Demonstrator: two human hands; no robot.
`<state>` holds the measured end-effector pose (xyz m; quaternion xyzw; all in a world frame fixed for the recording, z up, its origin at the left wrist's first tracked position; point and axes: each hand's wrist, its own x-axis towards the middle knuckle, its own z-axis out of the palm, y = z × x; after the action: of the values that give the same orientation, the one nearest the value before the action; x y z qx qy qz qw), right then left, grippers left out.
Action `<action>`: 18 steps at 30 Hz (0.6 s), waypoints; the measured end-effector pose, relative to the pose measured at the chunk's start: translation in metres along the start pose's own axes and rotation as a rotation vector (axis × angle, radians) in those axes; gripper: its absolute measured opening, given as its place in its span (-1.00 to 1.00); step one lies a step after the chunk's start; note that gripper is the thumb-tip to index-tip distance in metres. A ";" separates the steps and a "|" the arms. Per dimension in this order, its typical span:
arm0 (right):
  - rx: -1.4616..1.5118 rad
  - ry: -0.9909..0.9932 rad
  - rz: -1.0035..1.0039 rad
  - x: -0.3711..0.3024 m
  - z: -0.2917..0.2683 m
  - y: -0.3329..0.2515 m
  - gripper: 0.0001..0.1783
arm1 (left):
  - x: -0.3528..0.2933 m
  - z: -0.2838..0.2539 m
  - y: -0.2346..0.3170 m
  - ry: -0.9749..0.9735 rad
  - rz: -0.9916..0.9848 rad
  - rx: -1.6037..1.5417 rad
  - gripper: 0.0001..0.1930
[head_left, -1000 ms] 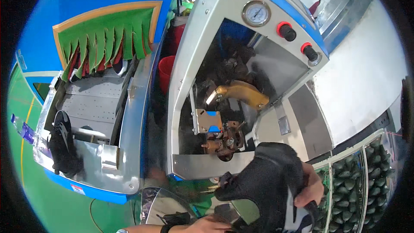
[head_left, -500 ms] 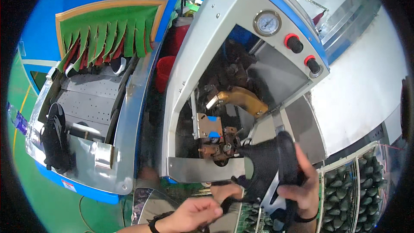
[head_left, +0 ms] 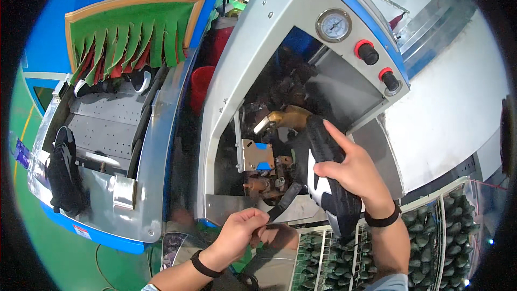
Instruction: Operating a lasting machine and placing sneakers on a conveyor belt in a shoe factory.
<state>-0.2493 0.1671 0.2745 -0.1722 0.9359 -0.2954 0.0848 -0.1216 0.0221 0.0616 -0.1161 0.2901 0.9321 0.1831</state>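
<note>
A black-and-white shoe (head_left: 321,143) is tilted in front of the machine's opening, its upper end reaching in by the curved brass-coloured arm (head_left: 293,114). My right hand (head_left: 358,172) grips the shoe from the right, thumb across its side. Lower left, my left hand (head_left: 242,230) is closed, fingertips pinching the end of a black strap (head_left: 286,200) that runs up toward the shoe. Where the strap joins is hard to make out. Just left of the shoe, inside the machine (head_left: 229,102), sit a tan-and-blue plate (head_left: 256,153) and a rusty brown metal fixture (head_left: 269,184).
A pressure gauge (head_left: 334,25) and two red-and-black knobs (head_left: 368,52) are on the machine front. At left, a conveyor (head_left: 110,129) passes under a green strip curtain (head_left: 129,37); another black shoe (head_left: 65,175) lies at its end. Wire racks (head_left: 442,237) with many dark rounded pieces stand lower right.
My right hand has moved up and left, bringing the shoe further into the machine's opening and tilting its top leftward. My left hand has risen slightly, with the strap now visible at its fingertips.
</note>
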 end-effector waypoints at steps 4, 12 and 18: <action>-0.288 -0.012 -0.029 0.033 0.010 0.003 -0.06 | -0.006 -0.004 0.005 0.065 0.035 -0.038 -0.88; -0.344 0.163 -0.150 0.027 0.026 0.018 -0.11 | 0.008 -0.007 -0.003 0.075 0.108 0.007 -0.89; -0.338 0.332 -0.323 0.016 0.032 0.027 -0.11 | -0.013 0.008 -0.012 0.041 -0.003 0.075 -0.79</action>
<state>-0.2631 0.1651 0.2313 -0.2802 0.9333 -0.1692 -0.1478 -0.1056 0.0326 0.0665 -0.1287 0.3284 0.9177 0.1827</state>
